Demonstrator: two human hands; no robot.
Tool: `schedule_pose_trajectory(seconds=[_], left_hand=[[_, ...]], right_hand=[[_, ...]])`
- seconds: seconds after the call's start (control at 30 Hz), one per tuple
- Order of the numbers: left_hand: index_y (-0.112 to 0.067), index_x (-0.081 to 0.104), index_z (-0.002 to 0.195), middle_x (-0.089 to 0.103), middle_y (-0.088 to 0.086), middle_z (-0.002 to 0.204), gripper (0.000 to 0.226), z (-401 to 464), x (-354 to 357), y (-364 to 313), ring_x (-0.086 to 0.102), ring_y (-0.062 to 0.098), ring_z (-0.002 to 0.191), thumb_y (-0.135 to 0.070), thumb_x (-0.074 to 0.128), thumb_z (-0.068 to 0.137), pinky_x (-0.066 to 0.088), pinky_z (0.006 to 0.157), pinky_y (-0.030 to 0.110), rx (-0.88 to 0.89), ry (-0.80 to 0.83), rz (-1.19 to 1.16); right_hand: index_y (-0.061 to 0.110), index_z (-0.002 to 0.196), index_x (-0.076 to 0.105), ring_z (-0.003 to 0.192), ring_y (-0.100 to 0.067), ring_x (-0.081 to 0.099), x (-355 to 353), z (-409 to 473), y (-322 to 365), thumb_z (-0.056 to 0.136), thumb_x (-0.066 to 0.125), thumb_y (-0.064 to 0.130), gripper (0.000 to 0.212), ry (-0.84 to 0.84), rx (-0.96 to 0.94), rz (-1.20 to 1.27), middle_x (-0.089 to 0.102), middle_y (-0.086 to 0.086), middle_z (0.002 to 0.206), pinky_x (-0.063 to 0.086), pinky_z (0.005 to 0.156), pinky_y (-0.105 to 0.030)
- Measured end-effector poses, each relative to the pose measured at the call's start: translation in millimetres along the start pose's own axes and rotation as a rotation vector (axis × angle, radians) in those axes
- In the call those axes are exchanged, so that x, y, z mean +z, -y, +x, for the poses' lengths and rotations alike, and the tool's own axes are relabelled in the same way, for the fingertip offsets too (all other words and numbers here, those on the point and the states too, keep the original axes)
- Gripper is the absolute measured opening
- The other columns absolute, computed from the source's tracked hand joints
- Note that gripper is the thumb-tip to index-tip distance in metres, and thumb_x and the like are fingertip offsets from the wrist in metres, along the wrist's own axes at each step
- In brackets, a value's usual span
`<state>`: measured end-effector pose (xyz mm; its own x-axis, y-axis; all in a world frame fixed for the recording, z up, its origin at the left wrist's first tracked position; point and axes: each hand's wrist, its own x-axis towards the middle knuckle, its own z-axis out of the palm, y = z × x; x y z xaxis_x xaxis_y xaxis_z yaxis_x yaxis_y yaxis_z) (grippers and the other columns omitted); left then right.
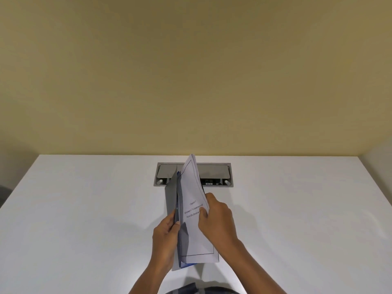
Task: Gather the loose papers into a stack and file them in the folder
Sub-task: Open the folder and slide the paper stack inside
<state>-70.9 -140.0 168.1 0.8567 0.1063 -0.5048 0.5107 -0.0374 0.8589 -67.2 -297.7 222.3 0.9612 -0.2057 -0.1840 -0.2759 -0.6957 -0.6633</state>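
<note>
A grey-blue folder [171,194] stands nearly on edge at the middle of the white table [84,209], its cover lifted. My left hand [166,236] grips the cover from the left, thumb on its edge. A stack of white printed papers [192,187] with a thin border and a few lines of text leans inside the folder, upper end tilted away from me. My right hand [214,217] pinches the stack's right edge about halfway up. The lower corners of the papers and the folder rest on the table.
A grey metal cable-port box [218,174] is set into the table just behind the folder. A beige wall rises behind the table's far edge. Dark objects show at the far left edge and at the bottom near my body.
</note>
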Motion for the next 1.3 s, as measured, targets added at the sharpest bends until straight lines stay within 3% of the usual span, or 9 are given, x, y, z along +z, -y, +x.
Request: schedule_pose_trajectory(seconds=[0.17,0.3,0.43,0.67,0.8,0.87,1.13,1.23,1.3], left_hand=[[-0.02,0.06,0.143,0.068,-0.007,0.127,0.041,1.4,1.8,0.5,0.066,0.022,0.118,-0.01,0.056,0.104,0.052,0.109,0.044,0.018,-0.003,0.015],[-0.033,0.061,0.132,0.069,-0.012,0.119,0.035,0.1,3.0,-2.0,0.069,0.016,0.109,-0.011,0.056,0.104,0.059,0.079,0.017,0.026,-0.013,0.011],[-0.039,0.063,0.116,0.072,-0.018,0.108,0.033,-2.3,3.5,-8.0,0.07,0.008,0.1,-0.009,0.054,0.104,0.057,0.063,0.011,0.017,-0.022,-0.009],[-0.034,0.063,0.126,0.074,-0.016,0.111,0.038,-1.2,3.0,-5.4,0.072,0.01,0.103,-0.005,0.053,0.104,0.058,0.069,0.012,0.01,-0.037,-0.07],[-0.033,0.066,0.129,0.076,-0.007,0.12,0.04,0.6,1.5,1.2,0.073,0.018,0.111,-0.004,0.051,0.105,0.06,0.098,0.038,-0.006,-0.038,-0.076],[-0.029,0.066,0.133,0.075,-0.004,0.124,0.041,2.5,0.3,5.4,0.072,0.019,0.113,-0.003,0.051,0.105,0.057,0.104,0.044,-0.004,-0.037,-0.065],[-0.024,0.062,0.141,0.072,-0.001,0.132,0.041,6.2,0.4,14.9,0.07,0.02,0.117,-0.008,0.051,0.106,0.057,0.103,0.043,0.038,-0.032,-0.019],[-0.024,0.062,0.141,0.071,-0.003,0.13,0.04,4.9,3.4,16.1,0.07,0.017,0.115,-0.009,0.051,0.106,0.06,0.092,0.027,0.058,-0.033,0.007],[-0.028,0.061,0.139,0.071,-0.005,0.124,0.038,4.6,6.5,17.1,0.071,0.016,0.111,-0.011,0.051,0.106,0.06,0.09,0.026,0.068,-0.031,0.038]], right_hand=[[0.016,0.127,0.054,0.106,-0.023,0.07,19.7,16.9,6.0,0.102,0.06,0.023,0.026,0.067,0.042,-0.023,0.07,-0.006,0.122,0.062,0.084,-0.03],[0.014,0.127,0.054,0.103,-0.023,0.069,35.1,27.4,11.9,0.099,0.066,0.019,0.031,0.1,0.057,-0.071,0.069,-0.008,0.117,0.062,0.087,-0.033],[0.016,0.137,0.05,0.103,-0.02,0.07,52.0,32.8,17.7,0.098,0.069,0.019,0.043,0.083,0.089,-0.111,0.069,-0.006,0.118,0.058,0.087,-0.03],[0.013,0.134,0.049,0.102,-0.021,0.071,73.1,34.1,19.9,0.096,0.072,0.019,0.045,0.155,0.087,-0.16,0.07,-0.007,0.115,0.06,0.085,-0.033],[0.013,0.137,0.048,0.1,-0.02,0.071,84.3,31.8,18.1,0.1,0.067,0.018,0.042,0.148,0.078,-0.17,0.07,-0.006,0.114,0.062,0.086,-0.034],[0.013,0.14,0.045,0.101,-0.021,0.071,85.4,32.5,17.3,0.1,0.065,0.017,0.045,0.154,0.078,-0.163,0.07,-0.007,0.115,0.062,0.086,-0.035],[0.013,0.141,0.046,0.108,-0.022,0.07,81.0,25.3,10.6,0.102,0.063,0.028,0.045,0.193,0.107,-0.129,0.068,-0.008,0.122,0.059,0.09,-0.033],[0.014,0.134,0.052,0.107,-0.021,0.07,77.1,21.3,7.9,0.102,0.061,0.035,0.039,0.164,0.109,-0.134,0.069,-0.007,0.12,0.059,0.089,-0.033],[0.014,0.132,0.054,0.104,-0.02,0.07,74.5,19.4,3.3,0.102,0.06,0.038,0.039,0.133,0.097,-0.132,0.069,-0.006,0.118,0.059,0.087,-0.032]])
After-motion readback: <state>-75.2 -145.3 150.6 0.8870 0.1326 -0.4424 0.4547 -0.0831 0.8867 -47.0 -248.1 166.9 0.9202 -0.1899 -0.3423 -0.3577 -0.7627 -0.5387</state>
